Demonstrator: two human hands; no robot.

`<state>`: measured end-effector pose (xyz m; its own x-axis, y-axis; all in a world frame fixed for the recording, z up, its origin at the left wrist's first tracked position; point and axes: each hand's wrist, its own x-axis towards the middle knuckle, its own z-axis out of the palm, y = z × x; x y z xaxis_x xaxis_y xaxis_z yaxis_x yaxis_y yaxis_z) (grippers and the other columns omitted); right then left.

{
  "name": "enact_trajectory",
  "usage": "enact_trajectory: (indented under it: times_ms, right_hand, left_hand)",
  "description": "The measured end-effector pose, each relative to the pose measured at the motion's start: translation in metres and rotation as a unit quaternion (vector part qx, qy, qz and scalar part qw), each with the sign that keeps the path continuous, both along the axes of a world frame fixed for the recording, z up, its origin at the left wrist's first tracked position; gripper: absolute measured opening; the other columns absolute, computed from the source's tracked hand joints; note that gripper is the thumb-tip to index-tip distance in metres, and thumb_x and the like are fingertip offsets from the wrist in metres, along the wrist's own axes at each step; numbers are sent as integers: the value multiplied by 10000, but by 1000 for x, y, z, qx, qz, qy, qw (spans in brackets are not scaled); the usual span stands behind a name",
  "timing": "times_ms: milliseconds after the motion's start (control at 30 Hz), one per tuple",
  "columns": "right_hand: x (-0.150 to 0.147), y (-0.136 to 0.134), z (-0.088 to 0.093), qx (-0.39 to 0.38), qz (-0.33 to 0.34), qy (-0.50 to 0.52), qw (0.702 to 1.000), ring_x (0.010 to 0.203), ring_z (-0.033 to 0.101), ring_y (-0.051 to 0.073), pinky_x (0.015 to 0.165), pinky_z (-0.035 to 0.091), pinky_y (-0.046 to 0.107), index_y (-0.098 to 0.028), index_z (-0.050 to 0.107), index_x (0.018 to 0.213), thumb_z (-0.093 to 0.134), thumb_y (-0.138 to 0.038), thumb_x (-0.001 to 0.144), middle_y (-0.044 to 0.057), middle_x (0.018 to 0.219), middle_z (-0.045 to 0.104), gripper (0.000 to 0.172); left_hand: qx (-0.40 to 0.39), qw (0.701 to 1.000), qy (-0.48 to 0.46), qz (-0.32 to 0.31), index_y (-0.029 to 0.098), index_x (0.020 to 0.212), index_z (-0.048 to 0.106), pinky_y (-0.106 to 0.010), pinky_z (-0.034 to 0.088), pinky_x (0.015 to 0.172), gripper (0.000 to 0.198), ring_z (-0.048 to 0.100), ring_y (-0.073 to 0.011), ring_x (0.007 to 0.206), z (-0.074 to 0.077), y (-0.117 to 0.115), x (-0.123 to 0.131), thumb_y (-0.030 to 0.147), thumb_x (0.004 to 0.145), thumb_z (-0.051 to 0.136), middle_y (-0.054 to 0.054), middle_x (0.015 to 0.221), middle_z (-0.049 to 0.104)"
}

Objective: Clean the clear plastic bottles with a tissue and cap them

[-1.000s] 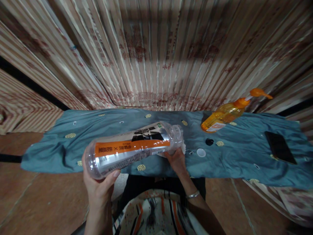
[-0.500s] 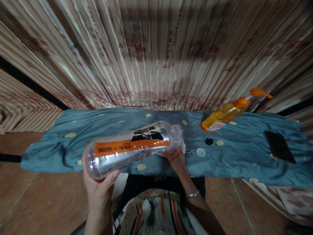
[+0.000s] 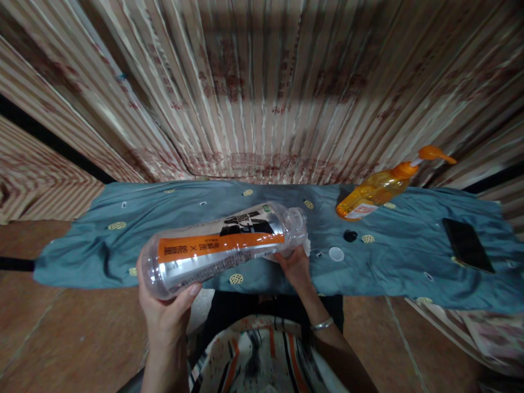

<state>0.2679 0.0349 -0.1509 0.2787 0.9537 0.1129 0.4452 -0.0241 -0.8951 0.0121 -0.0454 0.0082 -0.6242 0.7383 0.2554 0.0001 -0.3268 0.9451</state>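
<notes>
In the head view, almost nothing had changed over the last second: the big clear plastic bottle with an orange and silver label [image 3: 221,248] stayed nearly sideways, so the work was at a steady hold. The left hand [image 3: 164,307] had its fingers curled around the bottle's fat bottom. The right hand [image 3: 296,270] was at its neck, by something white [image 3: 308,248]; those fingers were mostly hidden, so I couldn't tell their grip. To their right lay a flat round whitish disc [image 3: 336,254].
</notes>
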Motion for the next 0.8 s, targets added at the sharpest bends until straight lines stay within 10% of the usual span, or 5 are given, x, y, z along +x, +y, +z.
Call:
enact_trajectory:
  times_ms: [800]
  right_hand:
    - [-1,0,4,10,-5,-8,1000,1229,792,402,1083,659,621,-238,654,1224,747,-686,850,205,1256,828,591]
  left_hand:
    - [-12,1000,-5,7,307,1286,797,-577,573,1165,878,730,-367,1184,0,0,1,463,500,1157,-95,1327,757]
